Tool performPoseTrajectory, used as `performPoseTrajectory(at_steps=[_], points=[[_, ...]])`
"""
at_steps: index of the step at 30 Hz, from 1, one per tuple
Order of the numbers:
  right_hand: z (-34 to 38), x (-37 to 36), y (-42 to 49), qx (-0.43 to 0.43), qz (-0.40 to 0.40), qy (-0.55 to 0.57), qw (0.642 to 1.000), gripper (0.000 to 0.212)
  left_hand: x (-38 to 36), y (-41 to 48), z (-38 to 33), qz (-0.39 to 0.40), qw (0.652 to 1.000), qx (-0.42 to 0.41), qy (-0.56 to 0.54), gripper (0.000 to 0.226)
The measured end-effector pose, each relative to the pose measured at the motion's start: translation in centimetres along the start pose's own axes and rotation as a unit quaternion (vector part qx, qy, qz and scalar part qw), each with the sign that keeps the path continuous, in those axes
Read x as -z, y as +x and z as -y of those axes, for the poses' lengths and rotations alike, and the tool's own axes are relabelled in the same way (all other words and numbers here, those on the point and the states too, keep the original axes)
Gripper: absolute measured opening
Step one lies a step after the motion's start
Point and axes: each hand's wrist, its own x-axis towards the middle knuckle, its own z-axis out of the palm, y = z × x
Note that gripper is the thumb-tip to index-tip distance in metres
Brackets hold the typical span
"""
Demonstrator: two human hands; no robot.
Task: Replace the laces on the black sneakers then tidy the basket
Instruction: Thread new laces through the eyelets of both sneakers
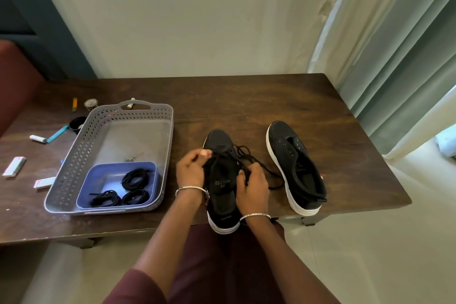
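Fingers (203, 153) of the left hand (191, 170) are curled and pinching the black lace (240, 150) just above the tongue of the near sneaker (223, 202). The right hand (251, 186) grips another stretch of the same lace on the shoe's other side, fingers bent round it, so both hands sit right over the eyelets, where fine work is easiest. Which eyelet the lace passes through is hidden by the hands.

That sneaker lies on the front edge of the table (246, 101), heel toward the person and hanging slightly over the edge. This probably keeps it close to the lap and square to both wrists. Loose loops of lace spill to the right across the wood, out of the way.

A second sneaker (296, 168) rests to the right, apart from the first, its eyelets bare. It looks parked there to wait its turn.

Left of the shoes is the grey basket (79, 150), and inside it, in the near corner, is a blue tray (85, 192) holding three coiled black laces (134, 177) within easy reach of the left hand. Beyond the basket and to its left, a watch (90, 103) and a small white box (14, 166) lie among other scattered bits. These seem to be what the tidying step is for.

Whether this lace is coming out or going in I cannot tell, but either way the lacing is far from finished
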Motion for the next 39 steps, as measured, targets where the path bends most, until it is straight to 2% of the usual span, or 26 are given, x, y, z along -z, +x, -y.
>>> performPoseTrajectory(at_steps=[1,2,4,5,7,8,10,12,14,16,17,18,19,21,23,24,25,27,29,30,32,33,34,36,37,39], points=[[0.0,0.0,0.0,0.000,-0.001,0.002,1.000,0.013,0.4,-0.1,-0.1,-0.017,0.989,0.095,-0.109,0.018],[0.0,0.0,0.0,0.000,-0.001,0.003,1.000,0.013,0.8,-0.1,-0.2,-0.026,0.971,0.162,-0.172,0.021],[-0.1,-0.1,0.0,-0.003,0.000,0.005,1.000,0.012,1.4,0.1,-0.1,-0.035,0.956,0.228,-0.180,0.021],[-0.1,-0.1,0.0,-0.006,0.001,0.005,1.000,0.012,1.5,0.2,0.1,-0.041,0.962,0.230,-0.143,0.020],[-0.1,0.0,0.0,-0.009,0.000,0.005,1.000,0.012,1.5,0.4,0.6,-0.088,0.983,0.159,0.013,0.017],[-0.1,0.0,0.0,-0.008,-0.001,0.004,1.000,0.012,1.4,0.3,0.7,-0.118,0.982,0.072,0.131,0.022],[-0.1,0.0,0.0,-0.006,-0.004,0.004,1.000,0.013,0.8,-0.3,0.5,-0.100,0.938,-0.152,0.295,0.027],[0.0,0.0,0.0,-0.005,-0.004,0.007,1.000,0.013,-0.1,-0.9,-0.2,-0.033,0.873,-0.292,0.388,0.020],[0.0,0.0,0.1,-0.006,-0.003,0.009,1.000,0.013,-1.4,-1.1,-0.2,0.031,0.803,-0.305,0.511,0.015],[0.0,0.1,0.0,-0.011,0.002,0.008,1.000,0.012,-2.1,-0.8,0.2,0.065,0.733,-0.293,0.611,0.021],[0.0,0.1,0.0,-0.012,0.002,0.008,1.000,0.011,-2.3,-0.6,0.4,0.073,0.719,-0.292,0.627,0.022],[0.0,0.1,0.0,-0.013,0.001,0.008,1.000,0.011,-2.4,-0.3,0.6,0.081,0.727,-0.290,0.617,0.021],[0.0,0.0,0.0,-0.012,-0.002,0.007,1.000,0.012,-2.2,-0.2,0.7,0.084,0.753,-0.291,0.585,0.020],[-0.1,-0.1,0.1,-0.007,-0.006,0.008,1.000,0.011,-1.9,-0.1,0.6,0.082,0.840,-0.258,0.470,0.014],[-0.1,-0.1,0.0,-0.004,-0.006,0.006,1.000,0.011,-1.3,-0.3,0.1,0.080,0.971,-0.111,0.195,0.015],[-0.1,-0.1,0.0,-0.002,-0.006,0.005,1.000,0.011,-1.0,-0.7,-0.4,0.067,0.997,-0.014,0.038,0.017],[-0.1,-0.1,0.0,-0.001,-0.006,0.004,1.000,0.011,-0.4,-0.9,-0.8,0.050,0.993,0.070,-0.084,0.018],[-0.1,0.0,0.0,0.000,-0.005,0.007,1.000,0.012,1.2,-0.7,-0.9,0.026,0.962,0.181,-0.204,0.019],[-0.1,0.1,0.0,0.000,-0.003,0.006,1.000,0.012,2.1,-0.3,-0.6,0.000,0.953,0.230,-0.199,0.021],[-0.1,0.1,0.0,0.000,-0.002,0.005,1.000,0.012,2.2,-0.1,-0.3,-0.019,0.962,0.228,-0.148,0.021],[-0.1,0.1,0.0,-0.003,0.000,0.004,1.000,0.011,1.9,0.2,0.6,-0.065,0.988,0.136,0.041,0.015],[0.0,0.1,0.0,-0.006,0.001,0.004,1.000,0.011,1.6,0.1,0.8,-0.081,0.981,0.051,0.167,0.019],[0.0,0.1,0.0,-0.009,0.002,0.005,1.000,0.011,1.3,-0.1,0.7,-0.082,0.957,-0.052,0.272,0.028],[0.0,0.1,0.0,-0.013,0.004,0.007,1.000,0.010,0.6,-0.6,0.3,-0.038,0.896,-0.230,0.379,0.028],[0.0,0.1,0.0,-0.013,0.004,0.007,1.000,0.010,0.0,-0.8,0.1,-0.011,0.863,-0.280,0.422,0.024],[0.0,0.1,0.0,-0.016,0.004,0.006,1.000,0.011,-1.2,-1.0,0.2,0.041,0.789,-0.295,0.537,0.018]])
